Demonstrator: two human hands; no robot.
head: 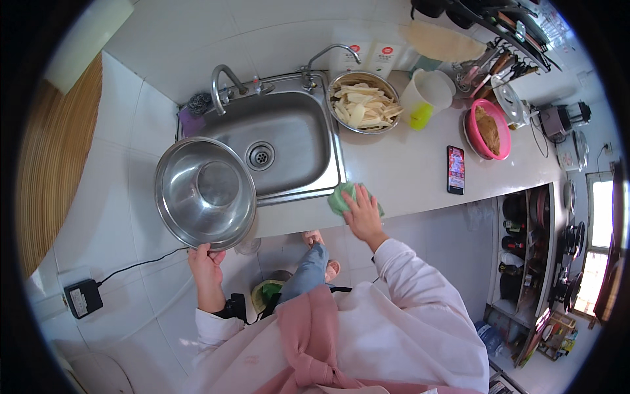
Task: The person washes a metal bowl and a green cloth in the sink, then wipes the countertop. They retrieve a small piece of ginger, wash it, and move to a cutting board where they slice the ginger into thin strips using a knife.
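Note:
My left hand [207, 266] grips the near rim of a large stainless steel bowl [204, 197], which shows its inside and covers the left end of the sink. Under my right hand [363, 214] a green cloth [339, 199] lies on the counter's front edge, just right of the sink's near corner. The steel sink [290, 133] has its drain showing, with a curved faucet [219, 83] behind it. Right of the sink, a metal bowl [364, 103] is full of pale sliced strips.
A white pitcher [418, 91], a phone [456, 170] with a lit screen and a pink bowl [504, 130] of brown dough-like food stand on the counter [398, 157]. A steel scrubber [200, 103] and purple cloth [191, 123] lie at the sink's back left corner. Utensils hang above right.

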